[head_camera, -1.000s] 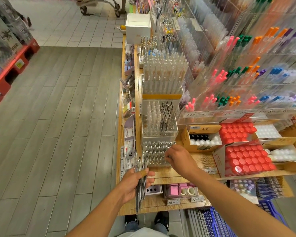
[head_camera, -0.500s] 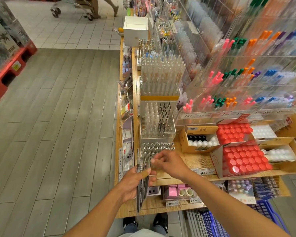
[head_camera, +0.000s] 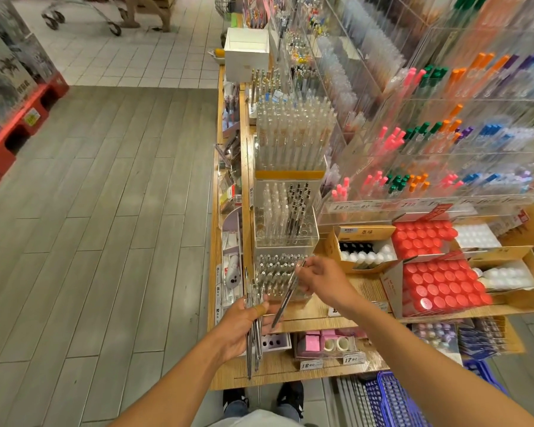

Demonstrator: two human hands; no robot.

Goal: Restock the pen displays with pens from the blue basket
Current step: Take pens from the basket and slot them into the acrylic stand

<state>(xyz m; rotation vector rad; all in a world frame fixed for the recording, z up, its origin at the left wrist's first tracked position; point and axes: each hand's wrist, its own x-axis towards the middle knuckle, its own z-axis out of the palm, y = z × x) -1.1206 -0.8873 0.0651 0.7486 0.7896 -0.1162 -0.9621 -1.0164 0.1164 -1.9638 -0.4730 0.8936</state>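
My left hand [head_camera: 242,329] grips a bundle of clear pens [head_camera: 253,340] upright in front of the wooden shelf edge. My right hand [head_camera: 322,280] pinches a single pen [head_camera: 285,298] by its top end; the pen slants down to the left towards the bundle, over the lowest clear pen display [head_camera: 278,274], which holds several pens standing in rows. Above it stand two taller clear display tiers [head_camera: 285,217]. The blue basket [head_camera: 392,402] sits on the floor at the lower right, partly hidden by my right arm.
Boxes of red-capped bottles [head_camera: 441,288] and white bottles [head_camera: 367,252] stand on the shelf right of the display. Acrylic racks of coloured pens [head_camera: 429,140] rise behind. A lower shelf [head_camera: 290,371] holds pink items. Grey plank floor [head_camera: 105,211] lies to the left.
My right hand went from the lowest display back to the bundle in my left hand and has drawn a single pen out of it, lifting it up and to the right.
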